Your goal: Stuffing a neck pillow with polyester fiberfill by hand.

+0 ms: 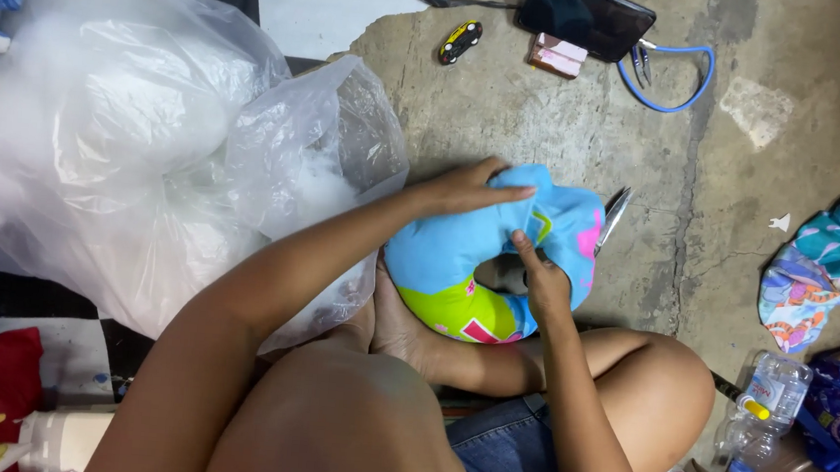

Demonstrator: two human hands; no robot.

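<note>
A blue, green and pink U-shaped neck pillow (448, 258) rests on my crossed legs. My left hand (469, 188) lies flat on its upper side, fingers pointing right. My right hand (540, 275) pinches the fabric at the pillow's inner curve. Behind the pillow's right side, a pair of metal scissors (613, 216) lies on the concrete floor.
A large clear plastic bag of white stuffing (138, 134) fills the left. A dark phone (585, 14), a blue cable (677, 81) and a small yellow toy car (460, 41) lie at the top. Colourful fabric (838, 259) and a plastic water bottle (764, 403) sit at right.
</note>
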